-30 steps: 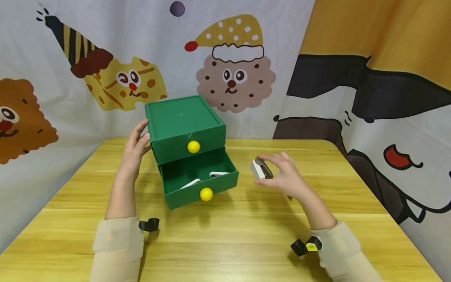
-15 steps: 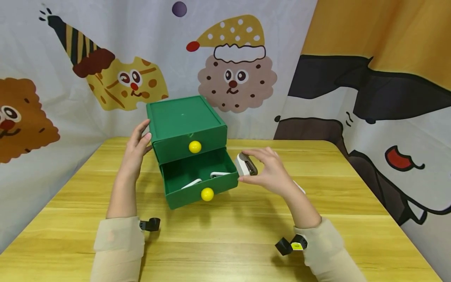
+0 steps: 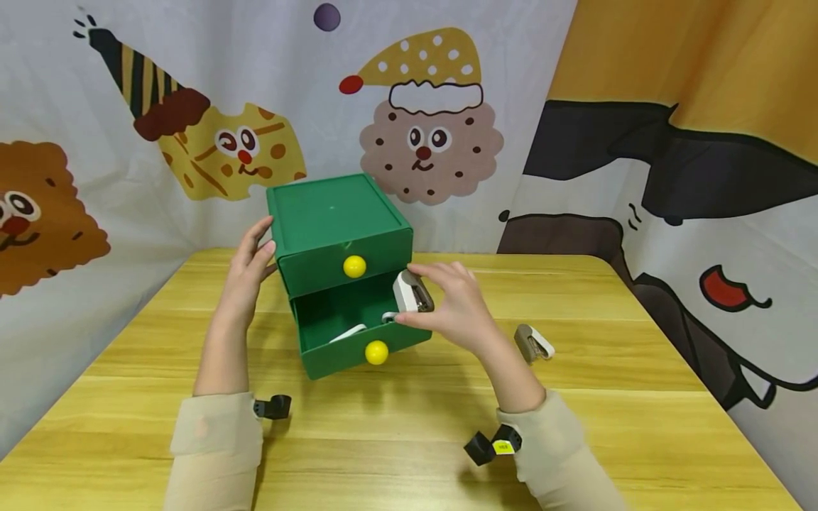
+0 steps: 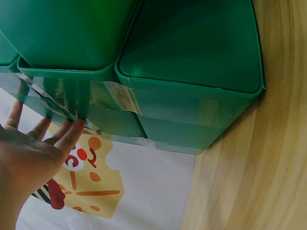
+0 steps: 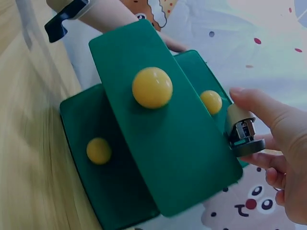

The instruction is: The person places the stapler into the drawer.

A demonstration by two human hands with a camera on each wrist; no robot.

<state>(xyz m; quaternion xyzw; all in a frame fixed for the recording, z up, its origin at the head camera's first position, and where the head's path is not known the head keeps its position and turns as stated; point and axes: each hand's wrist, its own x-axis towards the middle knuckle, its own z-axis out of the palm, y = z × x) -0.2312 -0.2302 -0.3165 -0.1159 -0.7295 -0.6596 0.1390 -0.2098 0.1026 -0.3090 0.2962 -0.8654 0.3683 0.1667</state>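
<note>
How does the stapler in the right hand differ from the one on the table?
The held stapler is pinched by the right hand at the open drawer; the loose stapler rests on the table. In the head view, the held stapler's white part is leftward, the loose stapler's rightward. Both pair white with grey-brown.

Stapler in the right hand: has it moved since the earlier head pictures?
Yes, leftward: in the head view, the stapler was right of the open drawer a second ago and now overlaps its right edge.
</note>
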